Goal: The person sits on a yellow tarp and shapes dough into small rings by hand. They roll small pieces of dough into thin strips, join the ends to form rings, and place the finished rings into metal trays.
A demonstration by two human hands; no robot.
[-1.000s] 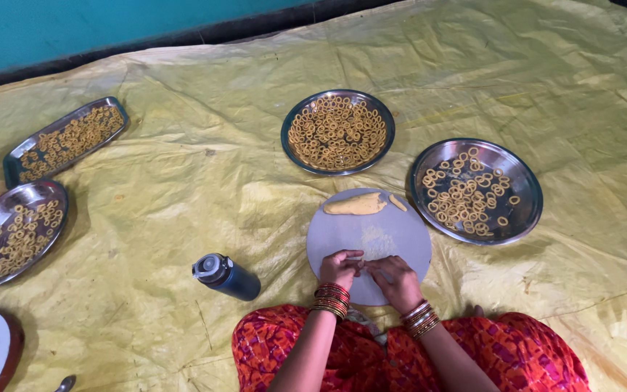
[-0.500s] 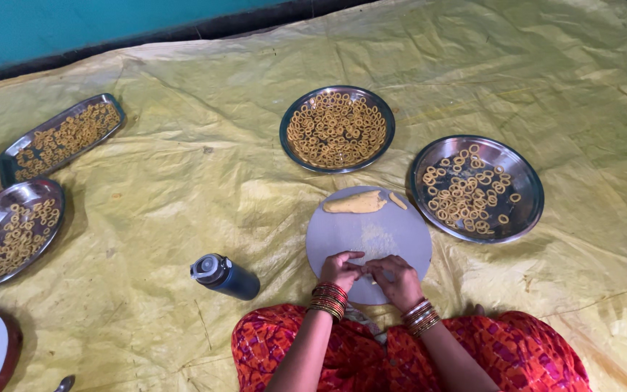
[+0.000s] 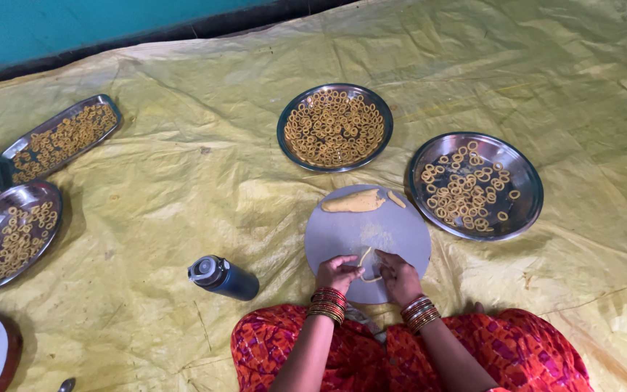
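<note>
Lying on the crinkled yellow plastic sheet (image 3: 168, 189): round grey board (image 3: 400, 232) centre, lump of pale dough (image 3: 353, 203) on it; round steel plate of dough rings (image 3: 335, 128) behind, another (image 3: 475, 185) right; dark cylindrical bottle (image 3: 224, 277) left.

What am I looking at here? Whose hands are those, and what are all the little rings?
The picture comes from a camera worn on a person's head, looking down, so these are that person's own hands. The person sits on a yellow sheet spread on the floor. In front of them lies a round grey board. The left hand and right hand pinch a thin strip of dough between them. A lump of dough waits at the board's far edge. The rings are small dough loops. They fill a round steel plate and partly cover another plate to the right. Two more trays of rings lie far left. A dark bottle lies on its side.
</note>
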